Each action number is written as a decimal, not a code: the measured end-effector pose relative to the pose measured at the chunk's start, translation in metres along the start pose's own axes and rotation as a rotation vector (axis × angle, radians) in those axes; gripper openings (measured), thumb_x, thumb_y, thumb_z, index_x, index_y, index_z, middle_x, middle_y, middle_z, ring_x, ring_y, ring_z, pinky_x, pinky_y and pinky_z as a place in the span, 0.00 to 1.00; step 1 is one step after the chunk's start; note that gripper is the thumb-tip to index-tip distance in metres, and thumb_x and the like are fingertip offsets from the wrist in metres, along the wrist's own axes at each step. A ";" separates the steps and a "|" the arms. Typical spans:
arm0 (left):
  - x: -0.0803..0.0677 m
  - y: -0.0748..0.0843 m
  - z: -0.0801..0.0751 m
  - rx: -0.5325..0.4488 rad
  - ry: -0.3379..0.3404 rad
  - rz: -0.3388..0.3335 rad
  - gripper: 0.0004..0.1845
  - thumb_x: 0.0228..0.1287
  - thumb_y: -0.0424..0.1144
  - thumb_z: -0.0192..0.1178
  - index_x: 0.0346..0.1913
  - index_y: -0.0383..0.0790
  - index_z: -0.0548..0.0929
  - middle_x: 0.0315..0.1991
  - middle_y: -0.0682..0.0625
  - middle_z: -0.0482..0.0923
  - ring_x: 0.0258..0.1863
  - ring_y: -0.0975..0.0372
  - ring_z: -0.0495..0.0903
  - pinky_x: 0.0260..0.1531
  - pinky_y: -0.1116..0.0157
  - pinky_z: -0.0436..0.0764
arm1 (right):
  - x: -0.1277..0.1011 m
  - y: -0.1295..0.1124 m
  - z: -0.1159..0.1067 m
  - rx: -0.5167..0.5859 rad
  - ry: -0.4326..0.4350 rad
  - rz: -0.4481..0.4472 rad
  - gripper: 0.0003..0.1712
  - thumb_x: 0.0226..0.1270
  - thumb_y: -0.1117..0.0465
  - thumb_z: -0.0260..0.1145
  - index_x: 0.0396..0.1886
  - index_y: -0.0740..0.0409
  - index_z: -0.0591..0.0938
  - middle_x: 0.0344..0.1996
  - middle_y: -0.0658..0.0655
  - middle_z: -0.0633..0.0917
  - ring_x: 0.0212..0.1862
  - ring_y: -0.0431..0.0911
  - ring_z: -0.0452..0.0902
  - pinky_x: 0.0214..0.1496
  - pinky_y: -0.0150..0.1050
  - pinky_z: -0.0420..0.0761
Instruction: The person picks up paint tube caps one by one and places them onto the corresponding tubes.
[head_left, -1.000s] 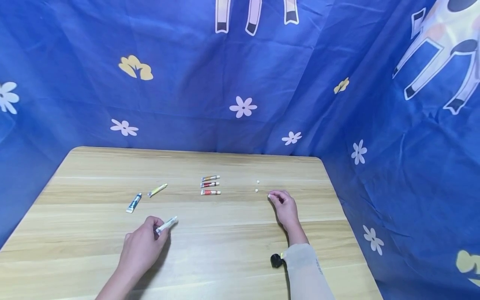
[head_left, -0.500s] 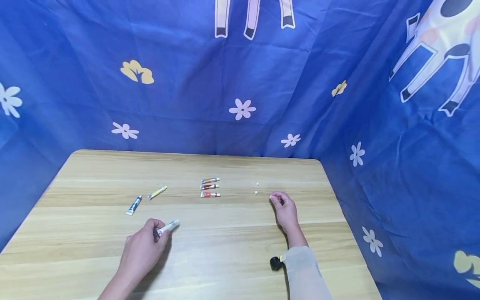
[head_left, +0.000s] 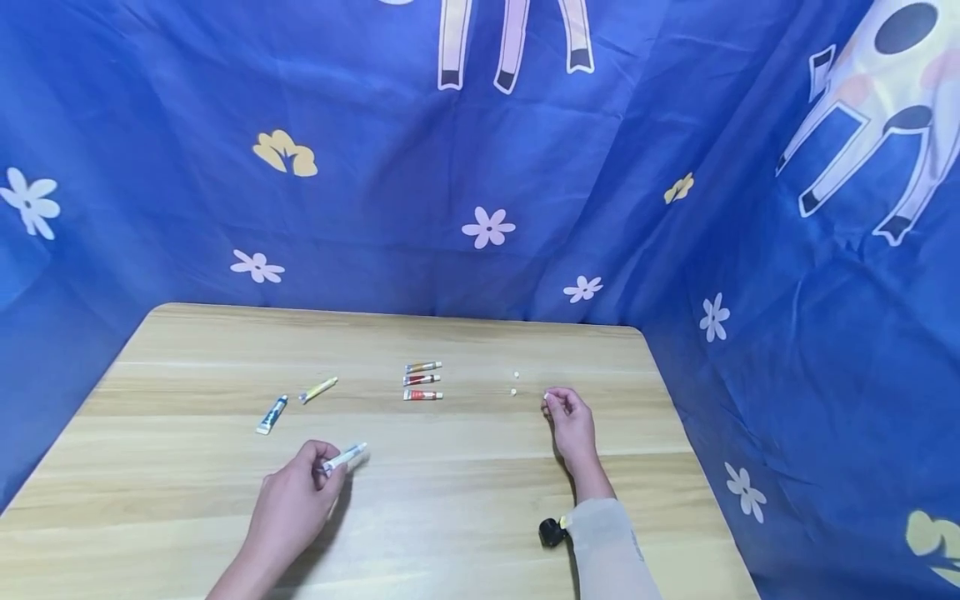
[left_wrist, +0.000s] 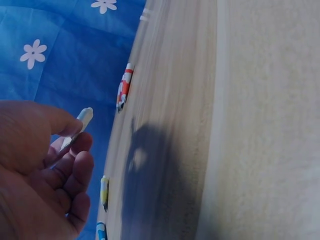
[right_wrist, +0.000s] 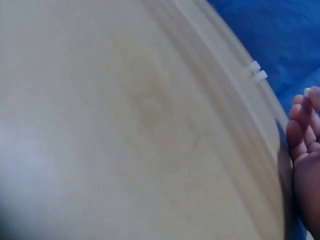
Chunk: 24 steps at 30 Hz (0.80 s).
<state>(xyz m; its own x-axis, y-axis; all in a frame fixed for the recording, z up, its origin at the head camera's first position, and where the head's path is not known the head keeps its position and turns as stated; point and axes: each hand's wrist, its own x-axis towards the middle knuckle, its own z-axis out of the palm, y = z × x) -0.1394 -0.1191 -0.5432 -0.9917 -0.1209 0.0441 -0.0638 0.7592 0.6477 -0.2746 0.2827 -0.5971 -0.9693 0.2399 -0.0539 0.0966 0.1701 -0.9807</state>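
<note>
My left hand (head_left: 324, 467) grips a small white paint tube (head_left: 342, 458) between thumb and fingers, just above the wooden table (head_left: 465, 483); its open nozzle points to the right. In the left wrist view the tube (left_wrist: 80, 124) sticks out past my thumb. My right hand (head_left: 550, 400) pinches a tiny white cap (head_left: 547, 395) at its fingertips, which the right wrist view shows as the cap (right_wrist: 306, 92). Two more white caps (head_left: 515, 382) lie on the table just left of that hand.
Three paint tubes (head_left: 422, 380) lie in a neat row at the table's middle. A yellow tube (head_left: 318, 389) and a blue tube (head_left: 272, 414) lie to the left. Blue flowered cloth (head_left: 487, 225) walls the table at the back and right.
My left hand has drifted a little to the right with the white tube. My right hand has pulled slightly away from the two loose caps, still pinching its cap.
</note>
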 end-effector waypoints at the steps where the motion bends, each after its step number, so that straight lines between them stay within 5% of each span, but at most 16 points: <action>1: 0.000 0.000 0.000 -0.005 0.003 0.001 0.10 0.76 0.40 0.66 0.53 0.39 0.83 0.27 0.54 0.79 0.21 0.64 0.70 0.24 0.66 0.68 | 0.000 0.000 0.000 0.022 -0.002 0.005 0.12 0.81 0.65 0.65 0.57 0.66 0.85 0.47 0.67 0.90 0.43 0.42 0.86 0.48 0.27 0.86; 12: -0.003 0.002 0.003 -0.064 0.019 -0.013 0.10 0.75 0.39 0.67 0.52 0.40 0.82 0.28 0.54 0.77 0.20 0.67 0.67 0.22 0.68 0.67 | -0.012 0.000 0.004 0.138 0.051 0.002 0.12 0.79 0.69 0.66 0.55 0.74 0.82 0.45 0.70 0.91 0.39 0.40 0.88 0.43 0.28 0.87; 24: -0.001 0.010 0.005 -0.139 -0.022 -0.053 0.11 0.76 0.40 0.68 0.53 0.40 0.82 0.33 0.52 0.80 0.27 0.67 0.72 0.29 0.69 0.72 | -0.029 -0.015 0.017 0.368 0.072 0.022 0.16 0.78 0.72 0.65 0.59 0.81 0.80 0.36 0.55 0.89 0.35 0.39 0.84 0.41 0.28 0.86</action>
<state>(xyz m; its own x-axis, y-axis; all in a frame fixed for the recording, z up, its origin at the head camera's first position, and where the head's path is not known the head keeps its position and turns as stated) -0.1398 -0.1083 -0.5408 -0.9896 -0.1437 -0.0087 -0.1019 0.6558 0.7480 -0.2517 0.2568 -0.5843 -0.9482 0.3087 -0.0753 0.0168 -0.1880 -0.9820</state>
